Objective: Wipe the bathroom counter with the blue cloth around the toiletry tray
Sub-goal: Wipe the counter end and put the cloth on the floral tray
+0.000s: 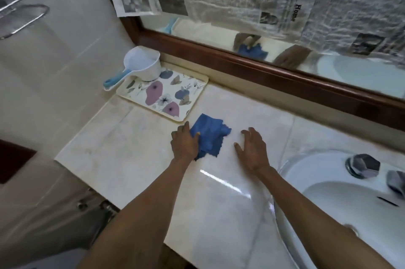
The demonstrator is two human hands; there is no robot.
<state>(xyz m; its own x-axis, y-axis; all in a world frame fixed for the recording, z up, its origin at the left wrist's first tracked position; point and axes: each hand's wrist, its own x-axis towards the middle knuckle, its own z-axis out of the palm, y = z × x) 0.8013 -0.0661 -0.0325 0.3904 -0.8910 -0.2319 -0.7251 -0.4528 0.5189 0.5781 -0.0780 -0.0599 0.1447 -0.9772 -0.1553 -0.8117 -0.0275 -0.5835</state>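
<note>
A crumpled blue cloth lies on the pale marble counter, just in front of the toiletry tray. My left hand presses on the cloth's left edge, fingers over it and thumb on top. My right hand rests flat on the counter to the right of the cloth, fingers spread, holding nothing. The floral toiletry tray sits at the back left of the counter. On its far corner stands a white scoop with a blue handle.
A white sink with chrome tap handles fills the right side. A wood-framed mirror covered with newspaper runs along the back. A tiled wall with a chrome towel rack stands to the left. The counter's left edge drops off.
</note>
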